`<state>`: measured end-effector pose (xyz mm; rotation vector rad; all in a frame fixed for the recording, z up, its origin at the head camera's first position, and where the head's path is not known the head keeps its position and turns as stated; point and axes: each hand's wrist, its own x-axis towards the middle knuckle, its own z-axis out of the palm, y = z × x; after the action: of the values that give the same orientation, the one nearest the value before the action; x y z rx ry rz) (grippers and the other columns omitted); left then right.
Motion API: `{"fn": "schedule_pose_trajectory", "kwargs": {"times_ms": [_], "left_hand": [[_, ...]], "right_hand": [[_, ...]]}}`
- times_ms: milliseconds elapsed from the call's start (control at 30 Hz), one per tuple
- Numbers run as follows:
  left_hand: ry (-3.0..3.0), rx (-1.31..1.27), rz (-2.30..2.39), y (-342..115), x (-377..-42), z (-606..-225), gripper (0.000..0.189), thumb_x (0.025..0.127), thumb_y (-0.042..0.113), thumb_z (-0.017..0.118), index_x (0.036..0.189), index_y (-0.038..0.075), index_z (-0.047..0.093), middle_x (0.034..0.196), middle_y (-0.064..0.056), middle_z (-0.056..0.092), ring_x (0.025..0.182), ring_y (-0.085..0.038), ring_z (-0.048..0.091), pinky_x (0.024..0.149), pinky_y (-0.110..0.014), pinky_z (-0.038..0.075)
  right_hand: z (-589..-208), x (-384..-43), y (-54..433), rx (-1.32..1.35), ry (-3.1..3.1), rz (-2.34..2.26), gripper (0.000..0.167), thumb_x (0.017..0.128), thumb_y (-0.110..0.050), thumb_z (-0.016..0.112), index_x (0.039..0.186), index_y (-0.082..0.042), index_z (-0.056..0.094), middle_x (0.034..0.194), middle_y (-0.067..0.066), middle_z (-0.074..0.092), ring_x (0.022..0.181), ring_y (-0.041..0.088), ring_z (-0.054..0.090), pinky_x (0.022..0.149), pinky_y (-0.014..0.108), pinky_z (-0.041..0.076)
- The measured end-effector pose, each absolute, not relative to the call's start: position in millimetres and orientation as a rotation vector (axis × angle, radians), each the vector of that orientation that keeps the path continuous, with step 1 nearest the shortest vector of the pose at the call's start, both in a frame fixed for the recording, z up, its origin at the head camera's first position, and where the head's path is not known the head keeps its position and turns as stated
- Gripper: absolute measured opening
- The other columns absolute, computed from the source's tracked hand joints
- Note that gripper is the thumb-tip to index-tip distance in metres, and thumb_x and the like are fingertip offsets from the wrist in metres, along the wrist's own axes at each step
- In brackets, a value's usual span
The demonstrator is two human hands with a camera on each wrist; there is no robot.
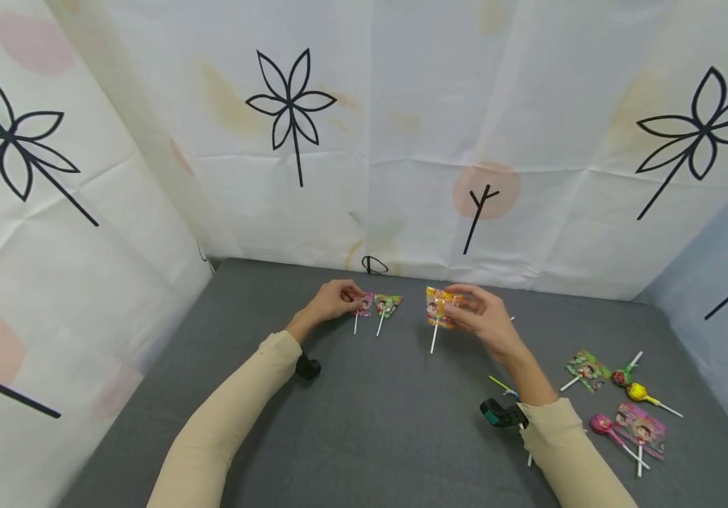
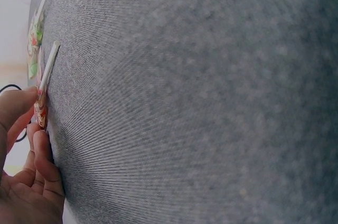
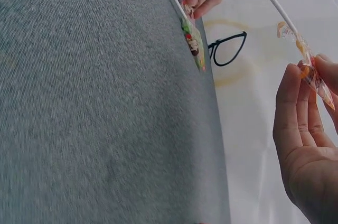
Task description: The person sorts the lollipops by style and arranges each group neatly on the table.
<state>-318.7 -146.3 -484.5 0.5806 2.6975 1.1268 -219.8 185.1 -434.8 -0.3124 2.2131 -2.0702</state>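
Between the thumb and fingers of my right hand [image 1: 486, 323] is a flat lollipop in an orange wrapper [image 1: 438, 306], raised off the table with its white stick pointing down. The right wrist view shows that same orange lollipop [image 3: 309, 68] pinched at its wrapper. Farther left, my left hand [image 1: 334, 300] pinches the edge of a pink-wrapped lollipop [image 1: 366, 304] lying on the table. Its stick [image 2: 49, 68] points toward me. Just right of it lies a green-wrapped lollipop [image 1: 387, 305], also seen in the right wrist view.
At the right of the grey table [image 1: 364, 423] lie another green-wrapped lollipop [image 1: 588, 370], a pink-wrapped one [image 1: 640, 428], and round lollipops in yellow [image 1: 637, 392], pink [image 1: 602, 423] and red-green [image 1: 621, 377]. More sticks show partly under my right arm. A white patterned cloth [image 1: 364, 141] hangs behind.
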Motion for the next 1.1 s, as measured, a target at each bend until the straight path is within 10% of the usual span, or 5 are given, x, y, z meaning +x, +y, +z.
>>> {"fn": "schedule_pose_trajectory", "kwargs": {"times_ms": [1100], "left_hand": [[2.704, 0.583, 1.113, -147.0, -319.4, -485.6, 0.018, 0.094, 0.015, 0.077, 0.110, 0.007, 0.074, 0.097, -0.004, 0.067, 0.089, -0.019, 0.063, 0.082, -0.038, 0.051]], "right_hand": [[-468.8, -248.2, 156.9, -0.227, 2.083, -2.087, 0.043, 0.093, 0.003, 0.073, 0.133, 0.008, 0.059, 0.101, 0.018, 0.070, 0.084, 0.019, 0.068, 0.076, 0.044, 0.057]]}}
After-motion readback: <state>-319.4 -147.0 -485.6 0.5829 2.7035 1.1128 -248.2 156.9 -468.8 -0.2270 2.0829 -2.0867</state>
